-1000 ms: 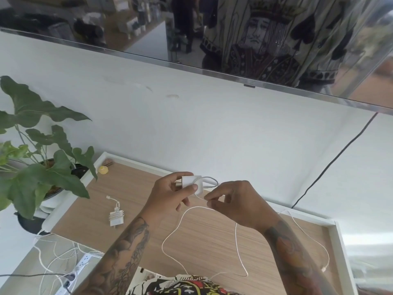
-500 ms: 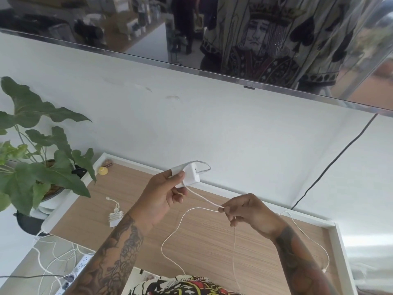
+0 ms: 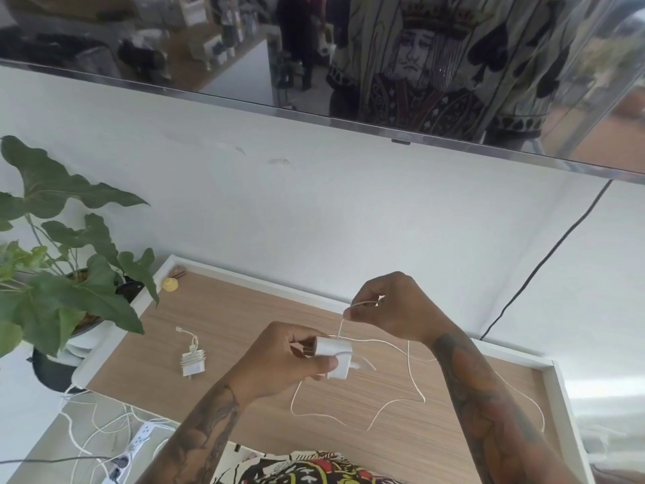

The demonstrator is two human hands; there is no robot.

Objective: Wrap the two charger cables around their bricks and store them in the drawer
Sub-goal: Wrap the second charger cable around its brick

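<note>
My left hand (image 3: pixel 279 361) grips a white charger brick (image 3: pixel 334 358) above the open wooden drawer (image 3: pixel 244 319). My right hand (image 3: pixel 394 309) is up and behind the brick, pinching its thin white cable (image 3: pixel 408 375) between thumb and fingers. From the pinch the cable drops to the brick, and the slack loops loosely over the drawer floor toward the right. A second white charger (image 3: pixel 192 361), its cable wound round the brick with a short tail sticking out, lies on the drawer floor at the left.
A leafy potted plant (image 3: pixel 66 284) stands left of the drawer. A small yellow object (image 3: pixel 171 284) sits in the drawer's back left corner. A white power strip (image 3: pixel 139 440) and loose cords lie on the floor at lower left. A black cable (image 3: pixel 544 267) runs down the wall.
My left hand has lowered the brick and turned it. My right hand has risen from below the brick to behind and above it, carrying the cable round.
</note>
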